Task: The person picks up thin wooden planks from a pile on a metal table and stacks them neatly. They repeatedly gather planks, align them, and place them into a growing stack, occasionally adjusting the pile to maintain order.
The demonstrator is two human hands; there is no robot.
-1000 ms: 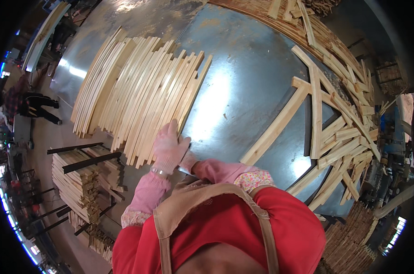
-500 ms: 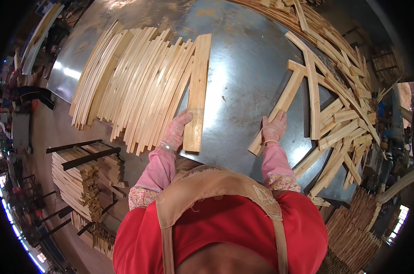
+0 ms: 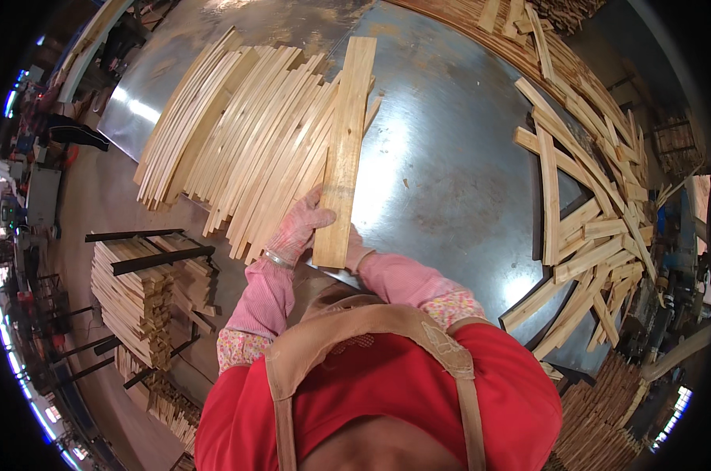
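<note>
A wide pale wooden plank stands out over the right end of a row of narrow slats on the metal table. My left hand, in a pink glove, is closed on the plank's left edge near its lower end. Behind the plank's lower right side is my right hand, its fingers hidden. The end of another wooden slat pokes out behind the plank's right edge; whether my right hand grips it is hidden.
Loose wooden pieces lie jumbled on the right of the metal table. Stacked wood rests on a black-barred rack at lower left. More piled wood stands at lower right.
My right hand has moved left from the jumbled pieces to behind the plank. The slat it held there is gone from that spot. The plank has shifted slightly, still in my left hand.
</note>
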